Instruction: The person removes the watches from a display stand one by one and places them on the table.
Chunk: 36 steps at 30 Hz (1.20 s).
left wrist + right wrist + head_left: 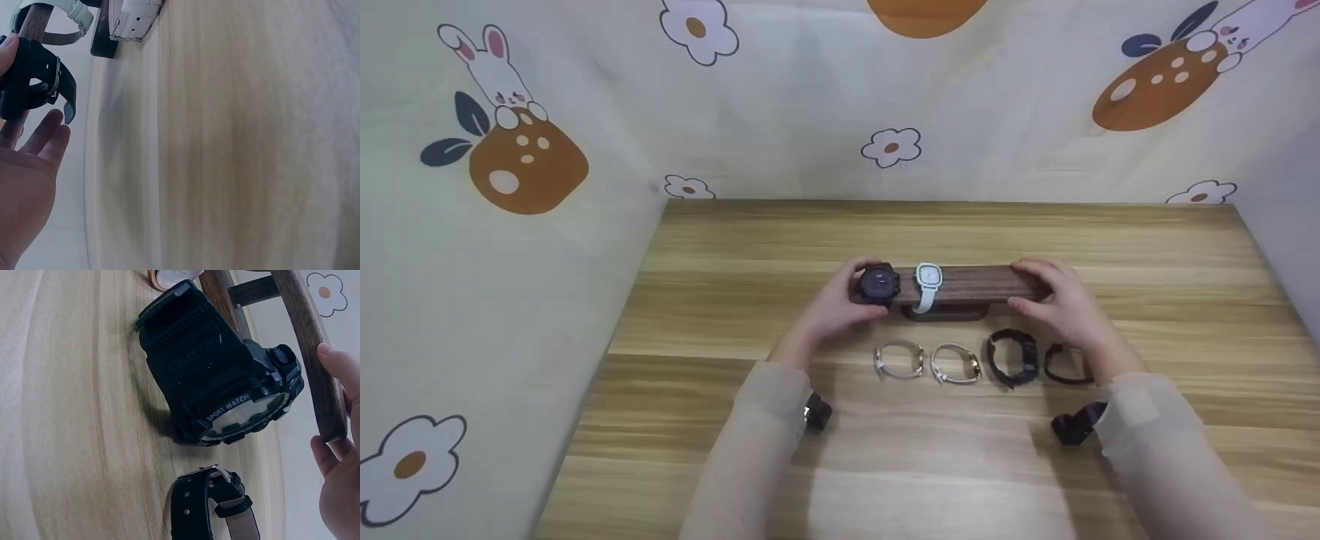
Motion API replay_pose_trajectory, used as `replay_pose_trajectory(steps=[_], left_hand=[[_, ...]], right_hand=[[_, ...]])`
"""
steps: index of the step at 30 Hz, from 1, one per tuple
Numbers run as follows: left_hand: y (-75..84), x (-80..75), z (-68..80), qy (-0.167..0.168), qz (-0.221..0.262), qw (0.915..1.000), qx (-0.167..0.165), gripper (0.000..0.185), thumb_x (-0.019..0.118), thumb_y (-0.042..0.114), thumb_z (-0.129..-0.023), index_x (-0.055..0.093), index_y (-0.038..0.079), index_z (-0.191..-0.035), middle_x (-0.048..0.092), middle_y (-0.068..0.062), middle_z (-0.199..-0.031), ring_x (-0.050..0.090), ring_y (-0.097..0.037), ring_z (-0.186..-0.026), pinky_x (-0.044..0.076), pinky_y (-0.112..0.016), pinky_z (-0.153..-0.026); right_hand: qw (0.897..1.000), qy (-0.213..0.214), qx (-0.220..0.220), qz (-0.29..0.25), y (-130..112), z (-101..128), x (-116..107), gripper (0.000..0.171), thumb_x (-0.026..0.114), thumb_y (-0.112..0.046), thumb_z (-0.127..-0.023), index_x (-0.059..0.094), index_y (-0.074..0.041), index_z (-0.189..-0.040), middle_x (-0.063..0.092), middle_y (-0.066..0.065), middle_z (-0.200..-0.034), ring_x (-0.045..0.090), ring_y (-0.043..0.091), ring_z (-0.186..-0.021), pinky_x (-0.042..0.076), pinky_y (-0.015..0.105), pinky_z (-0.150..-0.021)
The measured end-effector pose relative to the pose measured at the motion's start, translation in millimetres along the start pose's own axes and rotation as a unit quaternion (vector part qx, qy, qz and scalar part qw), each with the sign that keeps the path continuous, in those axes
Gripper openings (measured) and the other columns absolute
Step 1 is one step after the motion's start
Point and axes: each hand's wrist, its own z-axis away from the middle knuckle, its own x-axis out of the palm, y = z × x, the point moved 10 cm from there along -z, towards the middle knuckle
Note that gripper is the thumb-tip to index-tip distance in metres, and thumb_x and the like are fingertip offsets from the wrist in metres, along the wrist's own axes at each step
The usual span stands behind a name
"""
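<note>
left hand and right hand grip opposite ends of a brown watch stand.

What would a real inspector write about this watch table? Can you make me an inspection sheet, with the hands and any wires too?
Surface: wood-grain table.
Job's things: brown watch stand carries a black watch and a mint watch; in front, in a row, two pale-banded watches, a black sport watch and a dark-strapped watch.
Clutter: nothing seen.
Left hand: holds the black watch at the stand's left end.
Right hand: grips the stand's right end.
Cables: nothing seen.
Surroundings: pale walls patterned with rabbits and flowers.
</note>
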Motion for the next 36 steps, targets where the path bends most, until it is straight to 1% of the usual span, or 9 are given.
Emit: replay_pose_trajectory(steps=[8,9,13,16,21,24,28,31,36], left_hand=[[-2.6,-7.0,1.0,0.017,-0.002,0.9999,-0.003,0.076,0.081,0.008,-0.068,0.045,0.016,-0.135,0.044,-0.009,-0.138,0.044,-0.025,-0.123,0.026,-0.044,-0.108],[2.1,-7.5,3.1,0.016,-0.001,0.9999,-0.004,0.075,0.081,0.007,-0.069,0.045,0.015,-0.134,0.044,-0.011,-0.138,0.044,-0.026,-0.124,0.026,-0.044,-0.109],[2.8,-11.5,4.4,0.025,-0.001,0.9997,-0.002,0.073,0.081,0.008,-0.068,0.047,0.018,-0.132,0.045,-0.01,-0.137,0.044,-0.026,-0.124,0.026,-0.044,-0.108],[8.5,-15.6,8.2,0.033,0.0,0.9995,0.002,0.071,0.08,0.006,-0.068,0.048,0.014,-0.131,0.047,-0.012,-0.135,0.044,-0.028,-0.124,0.026,-0.045,-0.108],[25.2,-18.6,18.1,0.028,0.021,0.9994,0.004,0.071,0.078,0.0,-0.069,0.046,0.006,-0.132,0.047,-0.017,-0.134,0.044,-0.031,-0.124,0.027,-0.043,-0.109],[12.8,-18.6,14.8,0.027,0.034,0.999,-0.002,0.073,0.079,0.0,-0.068,0.045,0.007,-0.133,0.047,-0.015,-0.134,0.045,-0.029,-0.123,0.029,-0.04,-0.108],[-0.6,-18.2,10.0,0.026,0.044,0.9987,0.007,0.073,0.078,-0.002,-0.068,0.045,0.007,-0.133,0.048,-0.014,-0.132,0.049,-0.027,-0.12,0.034,-0.037,-0.105],[-0.5,-18.3,9.8,0.024,0.038,0.9988,0.021,0.073,0.078,-0.003,-0.068,0.045,0.007,-0.132,0.048,-0.014,-0.132,0.05,-0.027,-0.119,0.035,-0.037,-0.104],[-1.6,-18.4,11.0,0.021,0.036,0.999,0.016,0.072,0.078,-0.004,-0.068,0.046,0.008,-0.131,0.048,-0.015,-0.132,0.05,-0.027,-0.119,0.036,-0.036,-0.104]], right_hand=[[1.0,-0.002,0.004,-0.003,1,-1,-1,0.056,0.075,-0.013,-0.078,0.053,-0.003,-0.128,0.044,0.022,-0.133,0.04,0.042,-0.12,0.03,0.06,-0.101],[1.0,-0.001,0.004,-0.003,1,-1,-1,0.056,0.075,-0.013,-0.078,0.053,-0.003,-0.128,0.044,0.022,-0.132,0.04,0.042,-0.12,0.03,0.06,-0.1],[1.0,-0.002,0.007,-0.004,0,-1,-2,0.055,0.075,-0.013,-0.078,0.053,-0.003,-0.128,0.043,0.023,-0.133,0.04,0.043,-0.12,0.03,0.06,-0.1],[1.0,-0.007,0.011,-0.004,-1,-2,-2,0.056,0.075,-0.016,-0.079,0.052,-0.003,-0.128,0.042,0.023,-0.133,0.039,0.043,-0.12,0.029,0.061,-0.1],[1.0,-0.012,0.017,-0.004,0,-3,0,0.056,0.074,-0.017,-0.08,0.052,-0.004,-0.129,0.041,0.023,-0.135,0.038,0.043,-0.121,0.029,0.061,-0.101],[1.0,-0.01,0.015,-0.005,-1,-2,1,0.056,0.075,-0.016,-0.079,0.052,-0.004,-0.129,0.042,0.023,-0.134,0.039,0.043,-0.12,0.029,0.062,-0.1],[1.0,-0.004,0.007,-0.01,-3,-2,1,0.055,0.075,-0.013,-0.079,0.053,-0.003,-0.127,0.043,0.023,-0.132,0.04,0.042,-0.119,0.03,0.061,-0.1],[1.0,0.001,0.004,-0.013,-2,-1,1,0.054,0.075,-0.011,-0.078,0.053,-0.002,-0.126,0.044,0.024,-0.131,0.04,0.042,-0.118,0.029,0.06,-0.1],[1.0,0.001,0.004,-0.016,0,0,1,0.054,0.075,-0.01,-0.078,0.053,-0.001,-0.126,0.043,0.024,-0.131,0.039,0.042,-0.119,0.029,0.06,-0.101]])
